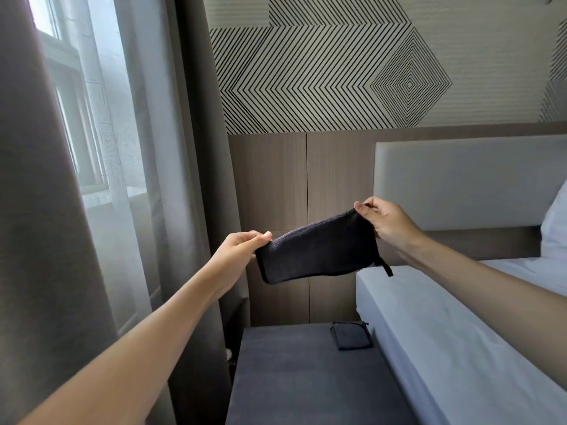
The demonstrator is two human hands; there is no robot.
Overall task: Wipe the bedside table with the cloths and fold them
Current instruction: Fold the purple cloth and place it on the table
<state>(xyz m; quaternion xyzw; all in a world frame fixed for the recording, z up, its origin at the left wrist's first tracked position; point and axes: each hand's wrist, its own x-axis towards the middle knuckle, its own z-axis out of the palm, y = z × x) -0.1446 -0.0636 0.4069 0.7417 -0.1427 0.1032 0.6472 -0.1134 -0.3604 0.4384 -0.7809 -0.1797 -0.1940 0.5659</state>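
Held cloth: a black terry cloth (pixel 319 248), folded over into a long band, is stretched in the air between both hands, well above the bedside table. Its right end sits higher than its left, so it slopes from 8 o'clock up to 2 o'clock. A thin loop hangs from its lower right corner.
Left hand: the left hand (pixel 242 246) pinches the cloth's left upper corner between thumb and fingers, at 9 o'clock of the cloth.
Right hand: the right hand (pixel 385 220) pinches the right upper corner between thumb and forefinger, the other fingers curled in, at 2 o'clock of the cloth.
Second cloth: another dark cloth (pixel 350 335) lies folded flat on the table's far right corner, just beside the mattress.
Bedside table: the dark grey top (pixel 294 375) lies at 6 o'clock of the held cloth.
Bed: the bed (pixel 454 342), in a pale sheet, runs along the table's right edge, at 4 o'clock.
Curtains: grey curtains (pixel 196 148) hang at 9 o'clock, beside a bright window.
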